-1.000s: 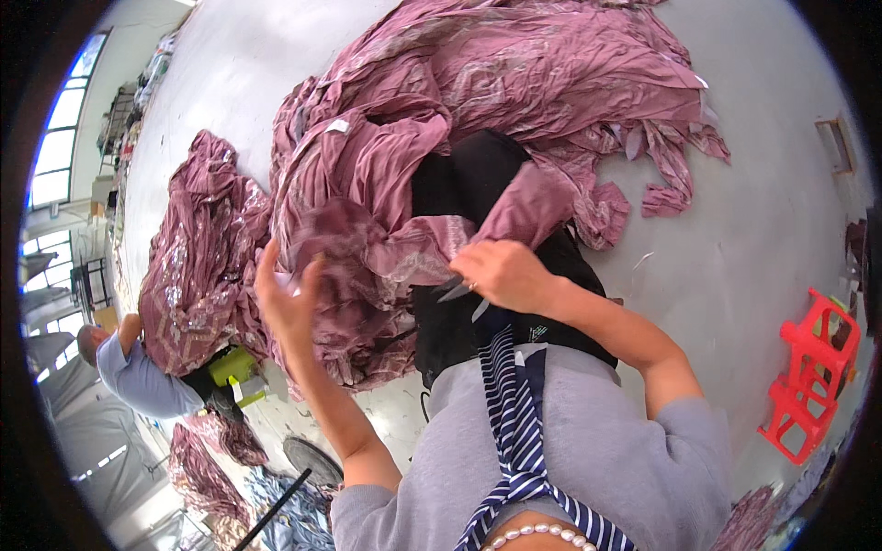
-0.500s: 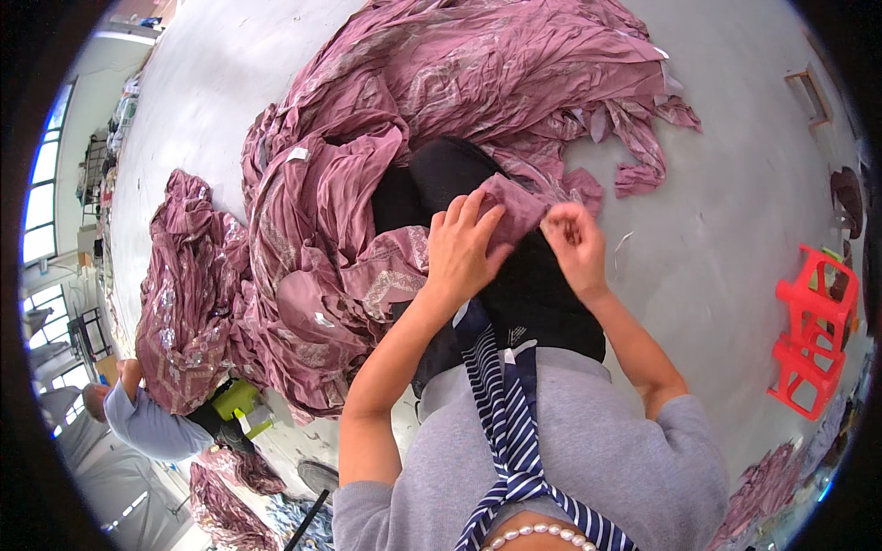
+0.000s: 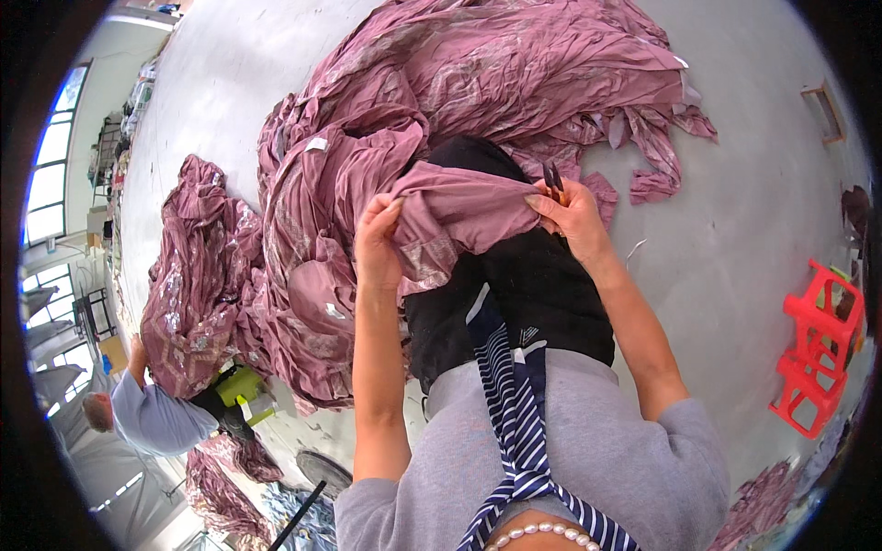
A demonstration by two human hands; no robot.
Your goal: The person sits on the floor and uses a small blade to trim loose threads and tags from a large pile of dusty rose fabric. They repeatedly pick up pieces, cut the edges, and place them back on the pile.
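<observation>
Over my lap, a stretch of mauve printed fabric [image 3: 469,209] is pulled taut between both hands. My left hand [image 3: 378,241] pinches its left edge between thumb and fingers. At the other end, my right hand [image 3: 571,220] grips the edge with the thumb on top. Dark pointed blades, apparently thread snips [image 3: 553,181], stick up from the right hand's fingers; their handles are mostly hidden in the palm. From my lap the cloth joins a big crumpled heap of the same fabric [image 3: 496,64] spread beyond my knees and to the left. A white label [image 3: 317,144] shows on the heap.
Red plastic stools [image 3: 813,354] stand on the grey floor at the right. Another person [image 3: 161,413] sits at the lower left beside more mauve fabric [image 3: 197,303] and a lime-green stool [image 3: 241,386]. A wooden frame [image 3: 823,114] lies at the far right.
My hands have moved apart, the left one leftward, and the bunched cloth is now stretched out between them. The dark blades have come into clear view in my right hand.
</observation>
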